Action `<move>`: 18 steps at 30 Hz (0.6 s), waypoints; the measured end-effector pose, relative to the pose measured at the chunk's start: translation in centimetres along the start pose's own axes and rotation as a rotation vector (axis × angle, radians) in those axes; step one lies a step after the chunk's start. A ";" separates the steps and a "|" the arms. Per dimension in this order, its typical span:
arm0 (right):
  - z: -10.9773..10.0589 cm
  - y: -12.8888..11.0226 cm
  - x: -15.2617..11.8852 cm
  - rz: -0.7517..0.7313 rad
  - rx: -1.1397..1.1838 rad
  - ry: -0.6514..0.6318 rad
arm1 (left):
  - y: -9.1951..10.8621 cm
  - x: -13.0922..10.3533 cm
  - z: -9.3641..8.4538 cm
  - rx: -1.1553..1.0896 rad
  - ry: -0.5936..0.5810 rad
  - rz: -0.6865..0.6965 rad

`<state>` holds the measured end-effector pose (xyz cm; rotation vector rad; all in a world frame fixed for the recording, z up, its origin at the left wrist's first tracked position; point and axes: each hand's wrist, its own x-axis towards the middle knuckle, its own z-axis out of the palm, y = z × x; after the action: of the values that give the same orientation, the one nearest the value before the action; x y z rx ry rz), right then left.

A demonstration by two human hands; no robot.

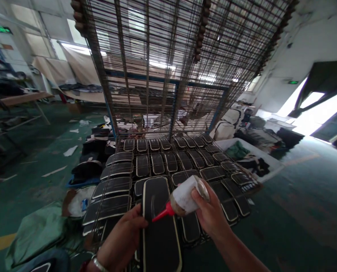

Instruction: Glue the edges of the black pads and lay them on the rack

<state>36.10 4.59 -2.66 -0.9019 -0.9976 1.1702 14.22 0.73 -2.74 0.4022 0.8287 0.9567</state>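
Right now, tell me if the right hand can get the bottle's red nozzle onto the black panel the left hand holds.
Probably yes. The right hand tilts the bottle with its red nozzle already over the black panel, which the left hand steadies; nothing lies between.

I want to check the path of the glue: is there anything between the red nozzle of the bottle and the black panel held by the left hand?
Nothing visible. The right hand tilts the bottle; its red nozzle points at the black panel, which the left hand holds by its edge, thumb just beside the tip.
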 end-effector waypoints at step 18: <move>-10.3 -3.7 1.0 0.153 0.270 0.197 | -1.4 7.1 8.4 0.131 0.029 -0.073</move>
<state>47.05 4.43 -2.23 -0.8682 -0.6023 1.2819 23.65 6.37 -1.41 0.4684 0.9288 0.8447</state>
